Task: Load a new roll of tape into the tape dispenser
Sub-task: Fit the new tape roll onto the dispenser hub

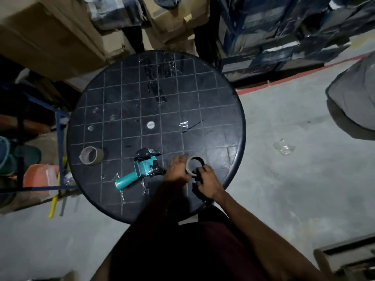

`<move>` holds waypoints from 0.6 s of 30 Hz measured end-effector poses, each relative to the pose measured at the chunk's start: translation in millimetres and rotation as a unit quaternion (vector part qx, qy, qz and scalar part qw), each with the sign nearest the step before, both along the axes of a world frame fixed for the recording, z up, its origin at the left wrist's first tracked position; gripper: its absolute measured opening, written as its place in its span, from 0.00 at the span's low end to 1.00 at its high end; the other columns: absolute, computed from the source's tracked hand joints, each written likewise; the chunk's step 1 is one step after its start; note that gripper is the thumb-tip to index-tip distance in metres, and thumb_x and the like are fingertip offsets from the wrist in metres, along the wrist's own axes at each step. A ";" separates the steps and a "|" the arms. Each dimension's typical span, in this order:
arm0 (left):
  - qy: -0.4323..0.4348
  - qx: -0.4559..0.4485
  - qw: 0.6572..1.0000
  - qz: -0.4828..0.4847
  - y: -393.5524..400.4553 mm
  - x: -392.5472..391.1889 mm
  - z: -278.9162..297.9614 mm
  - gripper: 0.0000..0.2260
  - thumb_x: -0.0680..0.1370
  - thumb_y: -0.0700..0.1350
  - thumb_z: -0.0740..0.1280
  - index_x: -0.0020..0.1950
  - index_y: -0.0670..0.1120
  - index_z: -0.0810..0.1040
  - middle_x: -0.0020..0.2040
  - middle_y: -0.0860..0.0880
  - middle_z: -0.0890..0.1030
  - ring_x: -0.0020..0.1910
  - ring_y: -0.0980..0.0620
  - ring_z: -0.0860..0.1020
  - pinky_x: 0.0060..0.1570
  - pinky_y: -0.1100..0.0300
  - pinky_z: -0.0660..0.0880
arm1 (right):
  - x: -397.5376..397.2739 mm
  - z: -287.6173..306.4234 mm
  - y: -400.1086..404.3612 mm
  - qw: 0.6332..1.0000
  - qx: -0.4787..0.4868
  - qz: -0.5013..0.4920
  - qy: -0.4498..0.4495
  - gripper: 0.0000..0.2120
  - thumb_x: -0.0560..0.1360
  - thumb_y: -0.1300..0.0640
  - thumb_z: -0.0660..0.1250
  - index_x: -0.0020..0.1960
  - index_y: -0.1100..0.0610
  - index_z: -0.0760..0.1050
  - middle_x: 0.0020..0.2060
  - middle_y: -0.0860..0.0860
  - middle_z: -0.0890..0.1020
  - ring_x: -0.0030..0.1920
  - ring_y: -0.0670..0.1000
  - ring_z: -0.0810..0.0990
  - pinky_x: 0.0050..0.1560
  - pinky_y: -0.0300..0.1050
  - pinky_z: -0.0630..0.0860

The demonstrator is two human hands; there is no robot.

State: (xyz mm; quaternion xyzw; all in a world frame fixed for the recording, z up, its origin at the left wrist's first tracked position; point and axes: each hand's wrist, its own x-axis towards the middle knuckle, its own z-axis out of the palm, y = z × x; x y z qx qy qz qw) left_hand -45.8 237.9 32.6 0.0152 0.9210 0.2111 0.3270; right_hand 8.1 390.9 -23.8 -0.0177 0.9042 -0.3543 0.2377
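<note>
Sitting on round black grid-ribbed plastic table (129,94): one empty cardboard core (91,155) by the left edge, one teal plastic dispenser (140,171) mid-front. Left hand (177,169), fingers spread, touches tape roll (195,165) near the front-right edge; right hand (208,182) curled round its near rim.

Glossy black plastic table (203,82); teal plastic dispenser (140,171); cardboard core (91,155).
</note>
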 end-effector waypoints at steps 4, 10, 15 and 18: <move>-0.039 -0.077 0.986 -0.146 14.8 6.6 -18.9 0.53 0.69 0.40 0.77 0.82 0.56 0.45 0.82 0.44 0.47 0.78 0.37 0.55 0.72 0.41 0.66 | 12.0 3.4 8.4 0.989 -0.109 -0.102 0.014 0.22 0.67 0.71 0.64 0.59 0.60 0.79 0.56 0.52 0.75 0.55 0.51 0.78 0.61 0.36 0.73; 0.003 -0.087 0.991 -0.099 33.9 13.0 -42.2 0.47 0.71 0.57 0.75 0.81 0.61 0.48 0.78 0.41 0.50 0.71 0.35 0.67 0.66 0.42 0.72 | 25.0 2.1 34.2 0.978 -0.099 -0.186 -0.007 0.20 0.71 0.71 0.68 0.59 0.56 0.79 0.55 0.51 0.77 0.55 0.48 0.80 0.62 0.36 0.74; -0.026 -0.008 0.999 -0.026 23.4 20.9 -43.4 0.46 0.69 0.59 0.75 0.80 0.52 0.54 0.70 0.38 0.60 0.66 0.31 0.68 0.66 0.41 0.71 | 19.5 5.4 23.7 0.976 -0.097 -0.190 -0.048 0.23 0.72 0.68 0.69 0.65 0.58 0.77 0.58 0.55 0.79 0.56 0.53 0.81 0.62 0.42 0.76; 0.001 0.042 0.997 0.059 -4.1 38.2 -44.6 0.49 0.64 0.66 0.70 0.80 0.50 0.57 0.67 0.37 0.67 0.63 0.32 0.73 0.62 0.41 0.75 | 11.1 16.5 1.4 0.970 -0.127 -0.191 -0.080 0.25 0.72 0.70 0.68 0.69 0.59 0.75 0.60 0.55 0.78 0.58 0.52 0.80 0.58 0.31 0.73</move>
